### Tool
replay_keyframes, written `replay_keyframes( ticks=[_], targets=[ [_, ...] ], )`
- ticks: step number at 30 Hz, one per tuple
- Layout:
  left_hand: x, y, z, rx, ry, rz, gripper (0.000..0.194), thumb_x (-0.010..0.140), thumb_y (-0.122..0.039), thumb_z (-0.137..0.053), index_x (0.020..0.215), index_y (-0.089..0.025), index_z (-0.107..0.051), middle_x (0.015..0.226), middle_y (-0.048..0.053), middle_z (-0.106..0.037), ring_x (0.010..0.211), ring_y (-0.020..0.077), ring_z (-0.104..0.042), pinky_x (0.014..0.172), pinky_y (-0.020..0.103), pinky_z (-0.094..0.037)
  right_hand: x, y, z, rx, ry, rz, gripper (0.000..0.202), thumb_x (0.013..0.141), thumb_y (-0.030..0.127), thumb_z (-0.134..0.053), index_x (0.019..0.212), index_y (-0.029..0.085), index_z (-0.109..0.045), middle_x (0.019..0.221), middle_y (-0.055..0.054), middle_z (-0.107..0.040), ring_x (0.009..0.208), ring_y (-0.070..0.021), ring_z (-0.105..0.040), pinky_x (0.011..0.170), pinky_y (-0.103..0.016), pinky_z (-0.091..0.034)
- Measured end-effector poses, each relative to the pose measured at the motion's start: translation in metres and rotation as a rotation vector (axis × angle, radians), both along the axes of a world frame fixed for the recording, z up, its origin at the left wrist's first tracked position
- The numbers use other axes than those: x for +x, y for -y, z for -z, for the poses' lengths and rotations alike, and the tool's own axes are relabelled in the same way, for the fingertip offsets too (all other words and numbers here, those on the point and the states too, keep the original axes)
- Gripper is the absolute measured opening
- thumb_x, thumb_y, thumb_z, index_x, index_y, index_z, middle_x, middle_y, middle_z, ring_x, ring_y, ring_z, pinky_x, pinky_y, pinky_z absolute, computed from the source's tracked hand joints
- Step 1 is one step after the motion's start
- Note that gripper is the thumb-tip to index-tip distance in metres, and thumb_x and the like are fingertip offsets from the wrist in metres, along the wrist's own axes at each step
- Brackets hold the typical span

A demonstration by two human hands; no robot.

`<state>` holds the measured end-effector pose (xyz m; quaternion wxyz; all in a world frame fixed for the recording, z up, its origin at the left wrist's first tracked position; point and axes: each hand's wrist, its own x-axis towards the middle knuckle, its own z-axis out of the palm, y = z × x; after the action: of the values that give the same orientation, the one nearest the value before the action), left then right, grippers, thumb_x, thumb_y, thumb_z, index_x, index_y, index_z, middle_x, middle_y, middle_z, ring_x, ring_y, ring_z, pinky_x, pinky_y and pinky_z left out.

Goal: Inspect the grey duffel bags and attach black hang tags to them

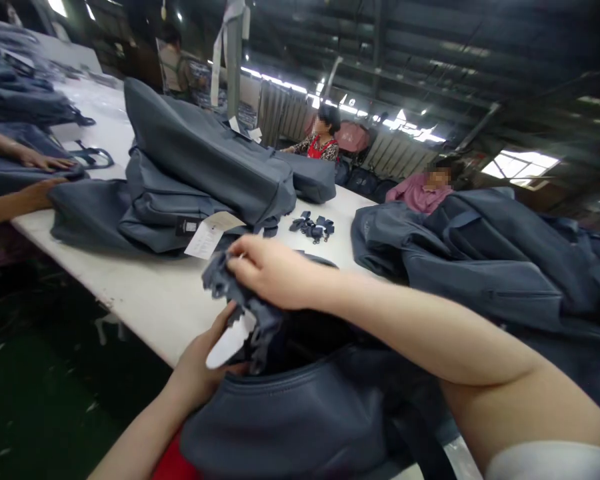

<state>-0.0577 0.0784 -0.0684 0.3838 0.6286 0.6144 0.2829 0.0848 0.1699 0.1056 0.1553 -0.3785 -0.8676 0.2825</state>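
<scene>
In front of me sits a dark blue-grey bag (300,407) with its mouth open and a dark interior. My right hand (263,267) pinches a bunched, ragged-edged dark blue-grey strip (220,277) above the opening. Whether the strip is joined to the bag cannot be made out. My left hand (200,367) grips the left side of the bag's mouth, its fingers partly hidden behind the edge. Between both hands a blank white tag (231,341) hangs at an angle, touching the strip.
More blue-grey bags (205,147) with paper tags lie piled on the white table (150,293), others at the right (485,267). Small strap pieces with clips (313,227) lie mid-table. A co-worker's hands (45,170) rest on a bag at left. Other people sit beyond.
</scene>
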Motion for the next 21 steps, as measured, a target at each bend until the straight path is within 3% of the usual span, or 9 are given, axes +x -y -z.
replay_keyframes(
  ticks=[3, 5, 7, 11, 14, 18, 21],
  targets=[
    [-0.003, 0.005, 0.007, 0.067, 0.042, 0.003, 0.046, 0.071, -0.029, -0.064, 0.116, -0.021, -0.06, 0.098, 0.006, -0.072, 0.089, 0.0263, -0.068, 0.079, 0.033, -0.052, -0.007, 0.025, 0.059, -0.129, 0.21, -0.029, 0.022, 0.091, 0.027, -0.053, 0.105, 0.012, -0.062, 0.097, -0.011, -0.069, 0.084, -0.0189, -0.063, 0.077, -0.028, -0.047],
    [-0.004, 0.009, 0.01, 0.108, 0.048, -0.037, 0.049, 0.069, -0.024, -0.064, 0.118, -0.02, -0.058, 0.105, 0.007, -0.071, 0.093, 0.0251, -0.067, 0.083, 0.033, -0.052, -0.002, 0.029, 0.09, -0.229, 0.249, -0.011, 0.023, 0.091, 0.029, -0.052, 0.103, 0.012, -0.063, 0.097, -0.011, -0.069, 0.084, -0.0197, -0.063, 0.074, -0.028, -0.047],
    [-0.005, 0.014, 0.013, 0.134, 0.078, -0.051, 0.058, 0.066, -0.022, -0.066, 0.123, -0.02, -0.055, 0.114, 0.007, -0.068, 0.101, 0.0241, -0.065, 0.089, 0.032, -0.05, 0.006, 0.03, 0.109, -0.343, 0.22, -0.005, 0.022, 0.09, 0.028, -0.054, 0.103, 0.013, -0.063, 0.099, -0.009, -0.069, 0.087, -0.0193, -0.063, 0.077, -0.027, -0.047],
    [-0.007, 0.021, 0.015, 0.141, 0.092, -0.076, 0.071, 0.065, -0.029, -0.075, 0.131, -0.022, -0.05, 0.108, 0.004, -0.069, 0.098, 0.0224, -0.066, 0.09, 0.032, -0.051, 0.023, 0.032, 0.117, -0.703, 0.127, -0.08, 0.024, 0.081, 0.022, -0.065, 0.104, 0.015, -0.065, 0.096, -0.002, -0.069, 0.089, -0.0167, -0.063, 0.08, -0.024, -0.048],
    [-0.006, 0.024, 0.016, 0.317, -0.002, -0.069, 0.071, 0.069, -0.037, -0.077, 0.133, -0.023, -0.049, 0.109, 0.005, -0.068, 0.1, 0.0224, -0.065, 0.091, 0.033, -0.051, 0.03, 0.036, 0.114, -0.8, 0.215, 0.036, 0.022, 0.084, 0.029, -0.064, 0.098, 0.013, -0.069, 0.086, -0.003, -0.069, 0.08, -0.0166, -0.063, 0.074, -0.025, -0.048],
    [-0.004, 0.025, 0.009, 0.594, -0.179, 0.021, 0.043, 0.084, -0.044, -0.064, 0.125, -0.03, -0.06, 0.118, 0.006, -0.062, 0.096, 0.0193, -0.065, 0.082, 0.03, -0.052, 0.03, 0.041, 0.113, -0.846, 0.254, 0.275, 0.037, 0.087, 0.044, -0.061, 0.101, 0.011, -0.07, 0.09, -0.008, -0.071, 0.077, -0.0185, -0.065, 0.068, -0.027, -0.049],
    [-0.003, 0.024, 0.002, 0.601, -0.076, -0.003, 0.026, 0.091, -0.039, -0.054, 0.109, -0.028, -0.069, 0.101, 0.005, -0.065, 0.086, 0.0155, -0.063, 0.077, 0.026, -0.05, 0.029, 0.042, 0.116, -0.876, 0.19, 0.321, 0.039, 0.091, 0.045, -0.054, 0.099, 0.011, -0.071, 0.095, -0.01, -0.072, 0.081, -0.0183, -0.066, 0.072, -0.026, -0.05]
  ],
)
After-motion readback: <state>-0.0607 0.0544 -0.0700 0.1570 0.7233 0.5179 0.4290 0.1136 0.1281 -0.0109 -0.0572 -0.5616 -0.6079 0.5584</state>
